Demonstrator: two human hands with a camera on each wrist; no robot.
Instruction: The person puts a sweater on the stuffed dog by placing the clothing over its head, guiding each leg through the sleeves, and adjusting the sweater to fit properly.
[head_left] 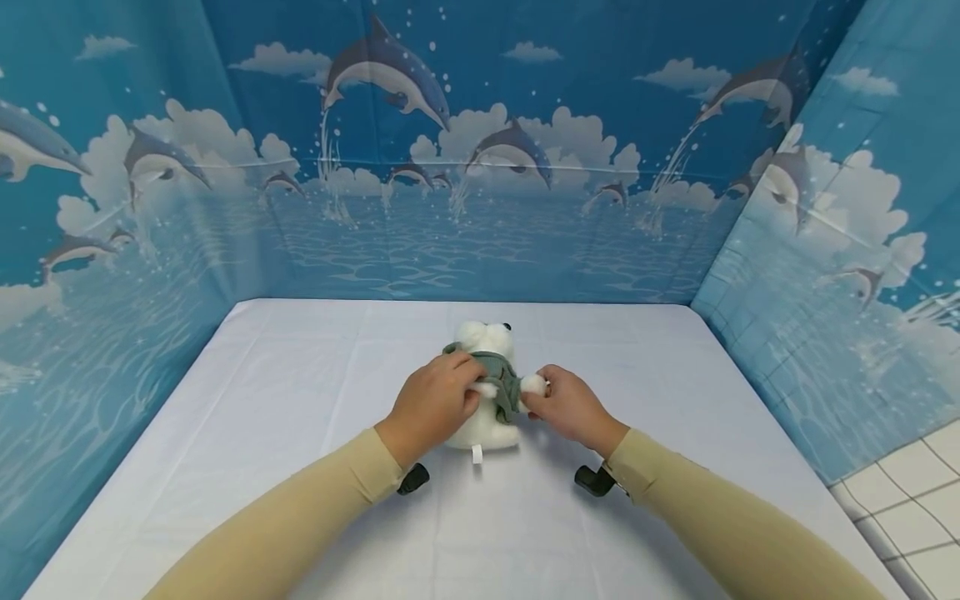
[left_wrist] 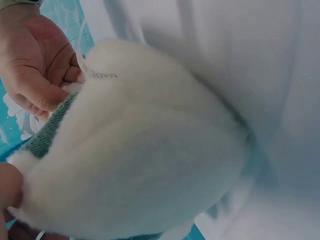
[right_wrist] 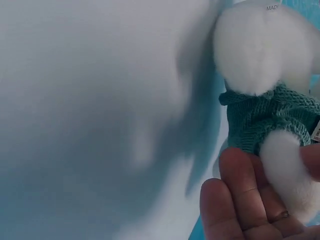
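A white plush toy (head_left: 480, 429) sits on the cloth with its back toward me, wearing a green knitted sweater (head_left: 497, 371). My left hand (head_left: 438, 400) grips it at its left side; in the left wrist view, a finger (left_wrist: 10, 185) presses against a white paw. My right hand (head_left: 570, 404) pinches the toy's other white arm (right_wrist: 285, 165) between thumb and fingers, just past the sweater's cuff. A small white tag (head_left: 477, 454) hangs from the toy's lower back. The toy's front is hidden from the head view.
The toy stands on a table with a white cloth (head_left: 315, 350). Dolphin-printed blue curtains (head_left: 465, 242) enclose it at the back and both sides. Black wrist devices (head_left: 595, 481) hang beneath both forearms. White tiles (head_left: 911, 492) show at the lower right.
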